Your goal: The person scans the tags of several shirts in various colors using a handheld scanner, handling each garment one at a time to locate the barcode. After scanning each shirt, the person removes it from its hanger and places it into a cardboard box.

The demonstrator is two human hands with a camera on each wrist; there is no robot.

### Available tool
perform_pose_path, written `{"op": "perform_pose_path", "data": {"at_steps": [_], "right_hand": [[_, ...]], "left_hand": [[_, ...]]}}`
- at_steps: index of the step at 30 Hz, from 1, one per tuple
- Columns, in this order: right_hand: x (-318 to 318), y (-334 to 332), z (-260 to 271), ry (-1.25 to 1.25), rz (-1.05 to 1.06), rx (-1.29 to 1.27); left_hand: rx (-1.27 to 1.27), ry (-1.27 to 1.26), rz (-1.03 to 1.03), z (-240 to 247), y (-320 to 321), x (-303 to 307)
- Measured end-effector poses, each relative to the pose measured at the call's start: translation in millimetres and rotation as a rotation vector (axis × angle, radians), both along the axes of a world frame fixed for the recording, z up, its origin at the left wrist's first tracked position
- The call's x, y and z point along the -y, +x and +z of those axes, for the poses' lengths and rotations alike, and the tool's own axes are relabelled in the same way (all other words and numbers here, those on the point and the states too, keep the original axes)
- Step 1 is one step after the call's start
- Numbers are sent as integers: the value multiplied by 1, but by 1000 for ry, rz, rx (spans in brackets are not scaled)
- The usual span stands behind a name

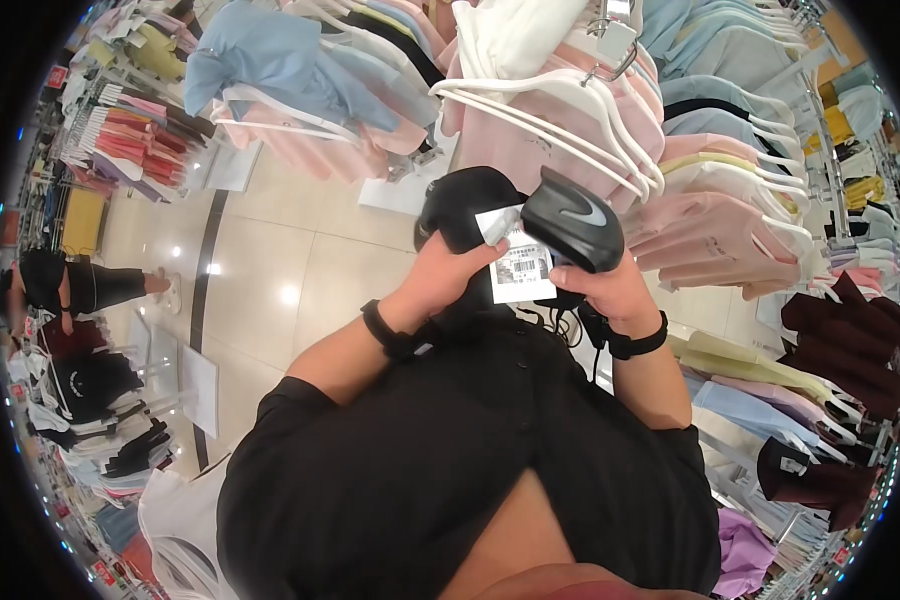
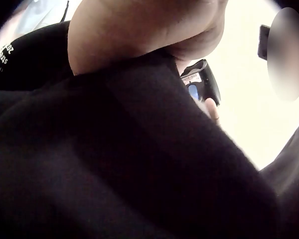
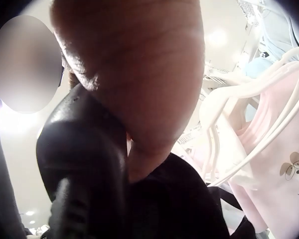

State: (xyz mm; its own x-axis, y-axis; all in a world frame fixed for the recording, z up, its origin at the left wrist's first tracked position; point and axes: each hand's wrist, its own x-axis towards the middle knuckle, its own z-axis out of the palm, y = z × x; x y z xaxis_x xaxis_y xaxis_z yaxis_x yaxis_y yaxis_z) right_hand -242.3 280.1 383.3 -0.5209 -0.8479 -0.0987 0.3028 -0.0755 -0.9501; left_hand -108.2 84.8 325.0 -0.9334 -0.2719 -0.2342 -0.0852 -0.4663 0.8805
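Observation:
In the head view my left hand (image 1: 438,278) grips a bunched black garment (image 1: 467,190), its thumb pressed on a white price tag (image 1: 522,272) with a printed barcode. My right hand (image 1: 610,292) holds a black barcode scanner (image 1: 573,222), its head angled over the tag's upper right corner. Dark cloth fills most of the left wrist view, where white lettering shows on the black garment (image 2: 35,59) and the scanner (image 2: 209,84) appears behind it. The right wrist view has the scanner (image 3: 82,149) close below my right hand (image 3: 139,64).
Bare white hangers (image 1: 560,110) hang just ahead, beside pink shirts (image 1: 710,235) on a rack. Blue garments (image 1: 270,65) hang at the upper left. Pale tiled floor (image 1: 270,270) lies to the left, where another person (image 1: 90,285) stands among racks. Dark cables (image 1: 560,325) dangle under my hands.

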Motion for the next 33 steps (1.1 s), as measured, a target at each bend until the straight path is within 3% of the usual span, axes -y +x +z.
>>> {"op": "perform_pose_path", "data": {"at_steps": [8, 13, 15, 16, 18, 21, 23, 26, 30, 33], "right_hand": [[0, -13, 0, 45, -85, -28], [-10, -3, 18, 249, -156, -326], [-24, 9, 30, 198, -83, -189], [-34, 16, 34, 242, -64, -148], [-40, 31, 41, 400, -84, -621], [-32, 48, 51, 445, -84, -621], [-35, 52, 46, 474, -74, -606], [-40, 53, 29, 467, -71, -540], [-42, 57, 31, 461, -143, -466], [-41, 61, 39, 486, -173, -468]], "left_hand": [[-69, -211, 183, 4, -6, 4], [-85, -235, 362, 12, -15, 7], [-118, -280, 450, 8, -20, 8], [-120, -338, 462, 6, -20, 9], [-125, -457, 474, 3, -22, 12], [-190, -522, 540, -11, -29, 11], [-257, -765, 601, -20, -34, 11], [-301, -937, 654, -21, -38, 13], [-286, -704, 641, -7, -37, 10], [-238, -691, 617, -5, -37, 12]]}}
